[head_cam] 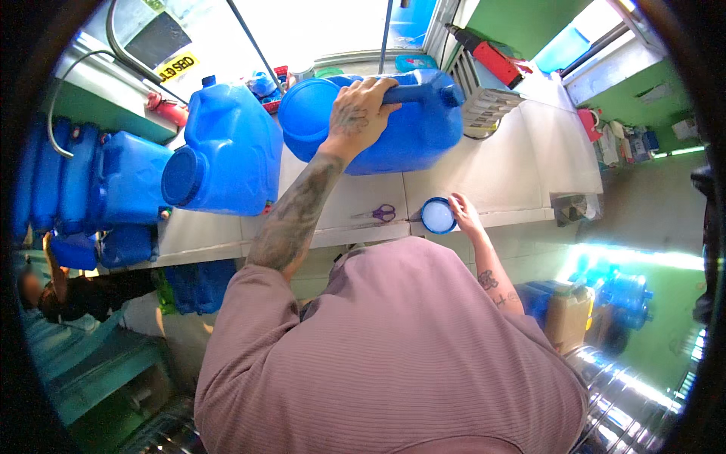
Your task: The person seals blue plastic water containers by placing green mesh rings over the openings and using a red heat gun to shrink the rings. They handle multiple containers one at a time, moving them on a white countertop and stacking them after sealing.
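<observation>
My left hand (360, 110) is closed around the handle of a blue plastic water jug (397, 144) on the white tiled counter (482, 181). The jug's wide round mouth (309, 110) faces left and looks uncapped; a small cap (452, 95) sits at its right end. By the counter's front edge, my right hand (466, 213) holds a round blue screw lid (438, 215) by its rim, its whitish inner face showing. Purple-handled scissors (384, 213) lie left of the lid. A second blue jug (238, 153), with a dark blue lid (182, 176), stands left of my left arm.
A red heat gun (490, 57) rests on a slatted box (485, 105) at back right. More blue jugs (133, 176) crowd the left end, near another person (62, 289). Behind the jugs is a red basket (272, 106). Clear blue bottles (624, 295) stand at right.
</observation>
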